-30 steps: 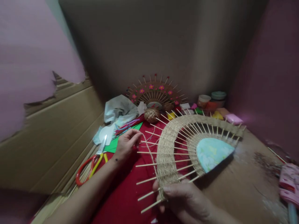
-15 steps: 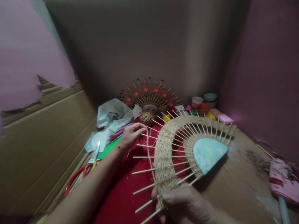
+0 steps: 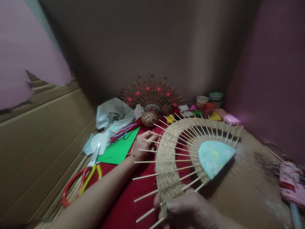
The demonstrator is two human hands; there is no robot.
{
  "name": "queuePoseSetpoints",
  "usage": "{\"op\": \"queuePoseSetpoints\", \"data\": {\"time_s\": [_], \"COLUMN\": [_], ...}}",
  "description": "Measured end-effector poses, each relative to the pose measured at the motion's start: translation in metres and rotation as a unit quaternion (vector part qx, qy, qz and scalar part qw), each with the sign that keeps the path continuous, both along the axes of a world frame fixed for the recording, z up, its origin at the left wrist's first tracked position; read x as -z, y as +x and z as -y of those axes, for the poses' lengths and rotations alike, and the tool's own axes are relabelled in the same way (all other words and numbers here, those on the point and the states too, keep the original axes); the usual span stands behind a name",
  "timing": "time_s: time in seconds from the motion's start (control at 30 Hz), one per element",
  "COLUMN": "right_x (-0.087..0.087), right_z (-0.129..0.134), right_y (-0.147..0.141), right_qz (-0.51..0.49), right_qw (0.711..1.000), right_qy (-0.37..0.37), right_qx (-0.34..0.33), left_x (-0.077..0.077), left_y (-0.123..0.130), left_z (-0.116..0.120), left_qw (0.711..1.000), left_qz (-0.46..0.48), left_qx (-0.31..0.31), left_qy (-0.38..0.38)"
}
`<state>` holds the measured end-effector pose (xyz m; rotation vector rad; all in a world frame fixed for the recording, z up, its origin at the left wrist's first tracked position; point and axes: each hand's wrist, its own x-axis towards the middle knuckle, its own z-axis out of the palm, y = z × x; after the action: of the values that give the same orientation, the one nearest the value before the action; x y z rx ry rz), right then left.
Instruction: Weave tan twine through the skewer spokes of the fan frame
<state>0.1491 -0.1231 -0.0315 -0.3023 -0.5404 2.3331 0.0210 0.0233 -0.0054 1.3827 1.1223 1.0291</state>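
A half-round woven piece [image 3: 171,152] of jute cord on wooden skewers, with a pale blue-green core, is tilted above a red cloth [image 3: 124,197]. My right hand [image 3: 190,210] grips its near end between thumb and fingers. My left hand [image 3: 143,144] reaches in behind the skewers at the left side, fingers pinched around the thin jute cord among the sticks. A ball of jute twine [image 3: 149,118] sits just beyond.
A finished flower-decorated fan piece [image 3: 151,95] leans on the back wall. Scissors with red and yellow handles [image 3: 82,178], green paper [image 3: 119,148] and white cloth [image 3: 114,114] lie left. Small cups [image 3: 209,100] and coloured blocks stand at the back; a pink glue gun [image 3: 292,186] lies right.
My left hand has moved right and in toward the weave, now behind the skewers. The camera view has shifted a little; my right hand keeps its hold.
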Motion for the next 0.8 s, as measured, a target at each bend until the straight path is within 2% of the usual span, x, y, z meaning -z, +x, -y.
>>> {"op": "queuePoseSetpoints", "data": {"time_s": [0.17, 0.37, 0.47, 0.6, 0.7, 0.8], "right_x": [0.001, 0.001, -0.001, -0.003, -0.002, -0.001], "right_z": [0.0, 0.0, 0.0, 0.0, 0.0, -0.001], "right_y": [0.001, 0.005, 0.009, 0.012, 0.014, 0.016], "right_qz": [-0.001, 0.028, 0.061, 0.091, 0.11, 0.116], "right_qw": [1.0, 1.0, 0.998, 0.996, 0.994, 0.992], "right_qy": [-0.004, -0.009, -0.01, -0.007, 0.009, 0.036], "right_qx": [-0.006, 0.001, -0.008, -0.008, -0.006, -0.013], "left_x": [-0.008, -0.019, -0.024, -0.029, -0.032, -0.035], "left_y": [-0.002, -0.017, -0.022, -0.022, -0.02, -0.019], "left_z": [-0.019, -0.038, -0.047, -0.058, -0.06, -0.058], "left_qw": [0.994, 0.984, 0.971, 0.964, 0.968, 0.958], "left_qz": [-0.055, -0.131, -0.163, -0.174, -0.153, -0.133], "left_qx": [0.049, 0.064, 0.101, 0.15, 0.116, 0.049], "left_qy": [0.075, 0.1, 0.14, 0.136, 0.162, 0.249]}}
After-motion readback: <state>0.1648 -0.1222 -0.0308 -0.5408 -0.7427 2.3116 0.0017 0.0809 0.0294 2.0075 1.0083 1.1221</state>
